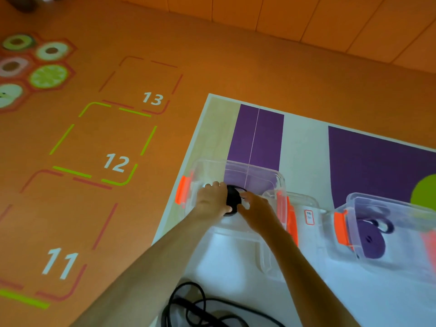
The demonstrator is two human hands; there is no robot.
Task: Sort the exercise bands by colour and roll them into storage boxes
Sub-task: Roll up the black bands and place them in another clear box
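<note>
A rolled black band (232, 200) sits upright inside the clear storage box (238, 168) with orange latches at the left. My left hand (213, 200) grips the roll from its left side and my right hand (256, 210) pinches it from the right, both reaching down into the box. A second clear box (387, 204) at the right holds a rolled purple band (372, 239). Loose black bands (198, 308) lie tangled on the mat at the bottom edge.
The boxes stand on a white mat (304, 142) with purple panels and a green circle. A third clear box (306, 208) sits between the two, with a red-edged label. Orange floor (113, 142) with numbered squares spreads to the left.
</note>
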